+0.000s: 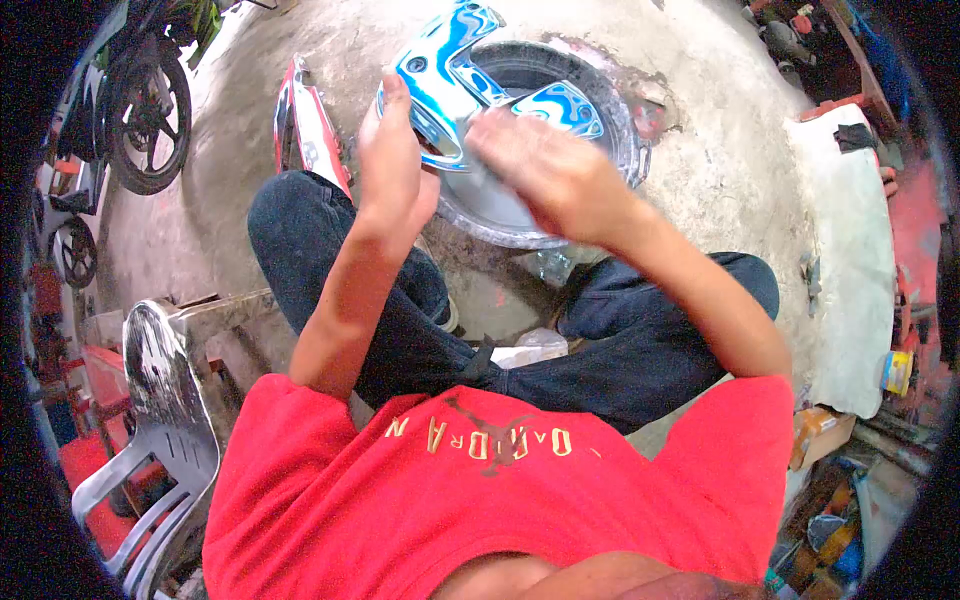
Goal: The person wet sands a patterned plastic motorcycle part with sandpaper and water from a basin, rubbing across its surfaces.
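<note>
Gripping a glossy blue-and-white marbled panel with angled arms (425,95), the left hand (393,160) shows in the head view with its fingers folded behind the left edge and its thumb laid upright along it. That hold probably steadies the panel while leaving most of its patterned face uncovered. The right hand (545,170) is blurred and partly curled at the panel's lower right edge; whether it presses a small item there or only the bare surface, I cannot tell. A matching blue-and-white lobe (562,108) shows beyond the right hand, and its join to the panel is hidden. The panel is above a round, dark-walled basin (600,75) with a greyish interior, which stands on the rough concrete floor (700,110) just ahead of the 2 knees in dark trousers (640,350). The basin's place there likely lets drips fall inside it and keeps both forearms low and close. A red-and-white panel (312,130) stands near the left knee, apart from the basin, perhaps to keep it within reach yet out of the way. Farther left are a worn grey plastic chair (165,400) and a black spoked wheel (145,180).
</note>
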Demonstrator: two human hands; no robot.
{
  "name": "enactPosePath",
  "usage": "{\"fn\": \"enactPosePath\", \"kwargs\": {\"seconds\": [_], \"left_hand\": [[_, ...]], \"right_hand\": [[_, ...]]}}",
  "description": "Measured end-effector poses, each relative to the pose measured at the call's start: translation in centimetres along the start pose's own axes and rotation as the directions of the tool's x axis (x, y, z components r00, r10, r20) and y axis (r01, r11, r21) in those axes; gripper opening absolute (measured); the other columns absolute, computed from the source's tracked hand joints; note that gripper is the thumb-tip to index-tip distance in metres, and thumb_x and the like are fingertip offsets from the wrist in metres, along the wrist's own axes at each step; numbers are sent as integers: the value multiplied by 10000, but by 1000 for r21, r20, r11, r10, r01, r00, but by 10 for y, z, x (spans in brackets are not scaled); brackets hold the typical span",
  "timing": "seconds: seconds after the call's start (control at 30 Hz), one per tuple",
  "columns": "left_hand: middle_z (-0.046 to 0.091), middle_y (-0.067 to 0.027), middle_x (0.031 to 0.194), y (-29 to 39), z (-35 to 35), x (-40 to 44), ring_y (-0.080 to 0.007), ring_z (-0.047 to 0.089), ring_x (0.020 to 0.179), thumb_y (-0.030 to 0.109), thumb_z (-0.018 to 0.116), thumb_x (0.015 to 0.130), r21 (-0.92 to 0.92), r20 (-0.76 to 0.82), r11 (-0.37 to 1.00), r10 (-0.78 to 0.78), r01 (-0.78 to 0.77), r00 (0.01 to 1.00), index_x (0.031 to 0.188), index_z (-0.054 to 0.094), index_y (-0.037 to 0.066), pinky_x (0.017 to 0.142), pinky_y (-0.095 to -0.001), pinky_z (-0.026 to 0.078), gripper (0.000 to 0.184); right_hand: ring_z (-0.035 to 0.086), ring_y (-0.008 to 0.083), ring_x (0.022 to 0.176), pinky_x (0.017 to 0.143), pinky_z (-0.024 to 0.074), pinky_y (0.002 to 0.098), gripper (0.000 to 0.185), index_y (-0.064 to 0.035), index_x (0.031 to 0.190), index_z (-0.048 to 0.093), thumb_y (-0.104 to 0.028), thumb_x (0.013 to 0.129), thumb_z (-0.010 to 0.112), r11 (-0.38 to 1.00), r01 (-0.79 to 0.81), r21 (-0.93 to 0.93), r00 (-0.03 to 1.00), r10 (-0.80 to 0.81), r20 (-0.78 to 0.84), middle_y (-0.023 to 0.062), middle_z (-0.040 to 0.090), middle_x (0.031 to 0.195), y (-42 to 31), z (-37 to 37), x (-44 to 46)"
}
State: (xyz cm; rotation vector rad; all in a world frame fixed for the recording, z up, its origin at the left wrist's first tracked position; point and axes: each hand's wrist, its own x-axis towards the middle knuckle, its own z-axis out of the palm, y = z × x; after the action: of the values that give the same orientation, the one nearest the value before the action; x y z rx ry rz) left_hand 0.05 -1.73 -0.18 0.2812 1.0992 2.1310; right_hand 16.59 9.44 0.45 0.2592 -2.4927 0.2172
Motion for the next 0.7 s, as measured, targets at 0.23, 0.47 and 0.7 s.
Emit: {"fn": "enactPosePath", "kwargs": {"seconds": [0.23,0.47,0.7], "left_hand": [[626,-103,1240,4,-1,2,-212,625,1107,351,460,1071,-61,-32,998,13,-14,999,1309,521,14,981,-386,496,417],[642,-99,1213,8,3,-2,-212,638,1086,367,447,1073,-9,-63,998,55,-56,997,1316,515,16,957,-384,510,432],[645,-112,1218,8,4,-6,-211,646,1078,390,443,1072,-17,-45,995,94,-95,995,1314,512,9,949,-388,517,457]], "right_hand": [[626,324,1197,1032,493,425,471,-29,1319,596,-87,854,641,945,-270,-186,962,271,-25,172,633,1316,45,-11,-3],[604,352,1225,1051,479,435,475,-20,1353,564,-26,878,563,957,-283,-71,959,280,-49,204,625,1312,42,-7,-3],[623,319,1214,1048,485,432,515,0,1338,577,-23,824,591,999,18,-33,1000,-18,-14,187,635,1310,12,-3,-1]]}}
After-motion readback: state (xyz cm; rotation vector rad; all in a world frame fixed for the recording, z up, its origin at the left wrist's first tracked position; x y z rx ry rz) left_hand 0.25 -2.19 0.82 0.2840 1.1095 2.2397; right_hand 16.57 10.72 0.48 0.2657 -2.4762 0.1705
